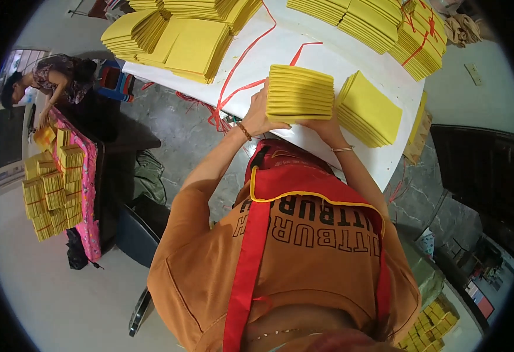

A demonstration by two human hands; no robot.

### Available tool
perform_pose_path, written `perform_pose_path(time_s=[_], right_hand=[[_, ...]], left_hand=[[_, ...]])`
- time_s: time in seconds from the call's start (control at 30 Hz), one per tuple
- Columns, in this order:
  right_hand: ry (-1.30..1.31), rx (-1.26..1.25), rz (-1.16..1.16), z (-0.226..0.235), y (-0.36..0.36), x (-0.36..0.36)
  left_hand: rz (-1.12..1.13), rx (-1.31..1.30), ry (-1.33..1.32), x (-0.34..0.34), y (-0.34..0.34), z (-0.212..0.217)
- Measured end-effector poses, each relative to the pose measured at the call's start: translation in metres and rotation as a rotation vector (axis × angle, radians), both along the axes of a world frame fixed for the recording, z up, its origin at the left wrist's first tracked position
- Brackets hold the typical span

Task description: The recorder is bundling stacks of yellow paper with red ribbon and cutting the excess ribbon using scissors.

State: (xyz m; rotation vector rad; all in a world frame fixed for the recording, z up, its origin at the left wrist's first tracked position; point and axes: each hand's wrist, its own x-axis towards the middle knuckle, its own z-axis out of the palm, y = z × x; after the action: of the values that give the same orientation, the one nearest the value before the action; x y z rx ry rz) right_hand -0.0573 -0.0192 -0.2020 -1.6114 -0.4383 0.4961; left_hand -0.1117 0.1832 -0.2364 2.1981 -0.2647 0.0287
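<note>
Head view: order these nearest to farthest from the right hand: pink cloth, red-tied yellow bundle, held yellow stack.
From the right hand:
1. Held yellow stack: touching it.
2. Red-tied yellow bundle: ahead, right, on the white table.
3. Pink cloth: far left.

Folded-sheet stack [300, 94] at one o'clock: plain yellow, above a white tabletop [351, 58] crossed by red ribbon [235, 92]. Apron [321, 189] near dial centre: red, yellow-edged, over an orange-brown sweatshirt [204, 264] with dark lettering. Cloth [91, 176] at nine o'clock: pink, multicoloured speckles; floor [189, 138] at ten: grey, pale marbled veining.
</note>
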Motion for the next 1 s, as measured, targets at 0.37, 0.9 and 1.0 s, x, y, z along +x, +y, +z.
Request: perform_pose_path(time_s=[0.37, 0.9, 1.0], right_hand=[[0.641, 0.819, -0.476, 0.108, 0.018, -0.011], [0.42, 0.396, -0.452, 0.134, -0.169, 0.016], [0.49, 0.352, -0.445, 0.124, -0.18, 0.018]], left_hand=[[0.043, -1.414, -0.168, -0.012, -0.033, 0.102], [0.021, -1.019, 0.543, 0.111, -0.139, 0.161], [0.036, -0.99, 0.593, 0.117, -0.148, 0.15]])
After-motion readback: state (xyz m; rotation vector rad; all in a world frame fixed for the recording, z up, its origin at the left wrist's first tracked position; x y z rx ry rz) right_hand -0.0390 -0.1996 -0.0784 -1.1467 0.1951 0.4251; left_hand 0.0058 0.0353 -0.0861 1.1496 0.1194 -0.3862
